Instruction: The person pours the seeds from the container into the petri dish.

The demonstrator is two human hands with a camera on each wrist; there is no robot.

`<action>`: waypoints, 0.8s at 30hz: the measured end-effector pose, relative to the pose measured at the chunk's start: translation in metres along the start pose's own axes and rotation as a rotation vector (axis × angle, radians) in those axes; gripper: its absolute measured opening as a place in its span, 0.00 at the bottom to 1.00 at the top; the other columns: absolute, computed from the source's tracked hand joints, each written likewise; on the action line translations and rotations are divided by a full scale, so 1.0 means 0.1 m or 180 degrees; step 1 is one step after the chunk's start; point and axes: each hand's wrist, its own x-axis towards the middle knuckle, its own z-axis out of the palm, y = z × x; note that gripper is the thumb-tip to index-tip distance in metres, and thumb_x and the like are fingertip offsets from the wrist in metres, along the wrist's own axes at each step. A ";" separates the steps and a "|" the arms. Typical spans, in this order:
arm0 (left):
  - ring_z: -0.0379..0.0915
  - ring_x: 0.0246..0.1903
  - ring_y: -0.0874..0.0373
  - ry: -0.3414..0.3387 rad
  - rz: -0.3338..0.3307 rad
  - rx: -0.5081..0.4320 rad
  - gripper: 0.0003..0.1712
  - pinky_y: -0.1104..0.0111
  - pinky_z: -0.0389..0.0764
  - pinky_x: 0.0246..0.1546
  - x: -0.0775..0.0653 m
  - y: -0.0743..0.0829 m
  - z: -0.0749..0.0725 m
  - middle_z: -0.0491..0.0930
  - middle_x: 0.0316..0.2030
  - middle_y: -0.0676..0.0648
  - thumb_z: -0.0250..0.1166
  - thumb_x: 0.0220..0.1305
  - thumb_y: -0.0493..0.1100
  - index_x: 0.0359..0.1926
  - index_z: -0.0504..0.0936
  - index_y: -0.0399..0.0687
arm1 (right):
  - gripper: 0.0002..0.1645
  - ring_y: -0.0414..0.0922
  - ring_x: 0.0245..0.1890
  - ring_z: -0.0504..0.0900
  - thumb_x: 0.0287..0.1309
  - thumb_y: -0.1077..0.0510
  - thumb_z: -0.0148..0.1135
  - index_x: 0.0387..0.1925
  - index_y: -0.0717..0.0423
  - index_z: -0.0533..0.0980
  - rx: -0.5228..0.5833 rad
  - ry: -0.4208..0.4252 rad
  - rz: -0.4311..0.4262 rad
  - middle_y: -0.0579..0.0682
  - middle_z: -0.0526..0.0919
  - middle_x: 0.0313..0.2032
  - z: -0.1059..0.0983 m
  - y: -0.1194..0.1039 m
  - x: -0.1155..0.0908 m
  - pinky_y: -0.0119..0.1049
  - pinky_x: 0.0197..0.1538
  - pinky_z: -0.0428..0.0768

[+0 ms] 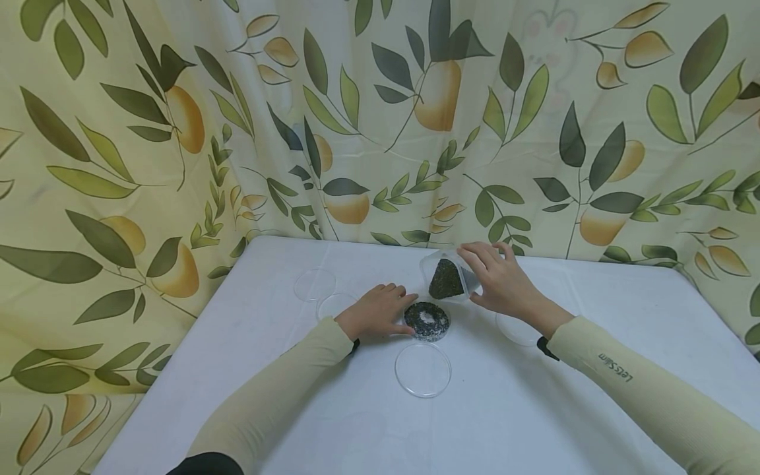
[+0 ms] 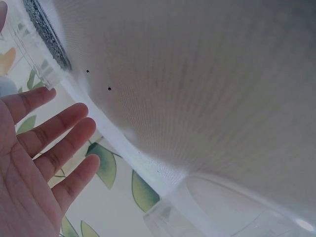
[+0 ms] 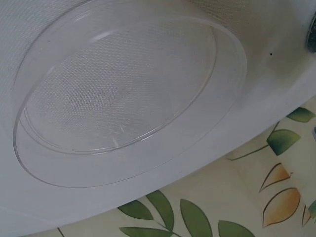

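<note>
My right hand [image 1: 501, 280] grips a clear plastic container [image 1: 469, 277], tilted, with dark green granules [image 1: 445, 280] gathered inside. Just below it on the table sits a round clear dish [image 1: 441, 334] holding a dark, grainy layer with a whitish patch in the middle. My left hand [image 1: 382, 310] is at that dish's left side, thumb and index finger near its rim. In the left wrist view its fingers [image 2: 69, 123] are straight and spread, the index fingertip right at the dish's wall. The right hand is out of the right wrist view.
An empty clear dish [image 1: 423, 396] lies in front of the filled one. Another clear dish [image 3: 229, 64] stands under my right wrist. Two more round clear pieces [image 1: 315, 300] lie at the left. A patterned curtain [image 1: 380, 132] hangs behind the white-covered table [image 1: 475, 422].
</note>
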 end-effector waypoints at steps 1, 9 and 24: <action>0.70 0.53 0.55 -0.0006 -0.0003 -0.0006 0.44 0.62 0.72 0.56 0.00 0.00 0.00 0.73 0.55 0.48 0.52 0.58 0.72 0.68 0.63 0.52 | 0.54 0.55 0.53 0.73 0.17 0.55 0.81 0.56 0.63 0.69 -0.0001 0.0004 -0.0001 0.60 0.75 0.52 0.00 0.00 0.00 0.59 0.51 0.70; 0.70 0.53 0.55 0.0007 0.0001 -0.0014 0.44 0.63 0.73 0.55 -0.02 0.01 -0.01 0.73 0.54 0.48 0.52 0.58 0.72 0.68 0.63 0.52 | 0.55 0.55 0.53 0.73 0.17 0.55 0.82 0.56 0.63 0.69 0.0007 -0.0001 -0.0003 0.60 0.75 0.52 0.02 0.00 -0.01 0.60 0.51 0.70; 0.70 0.53 0.55 0.0020 0.0011 0.0003 0.44 0.63 0.72 0.56 -0.01 0.00 0.01 0.73 0.55 0.48 0.51 0.59 0.72 0.69 0.62 0.51 | 0.56 0.54 0.54 0.72 0.17 0.55 0.82 0.56 0.62 0.68 -0.0004 -0.0123 0.0053 0.59 0.75 0.53 0.04 -0.01 -0.03 0.60 0.52 0.70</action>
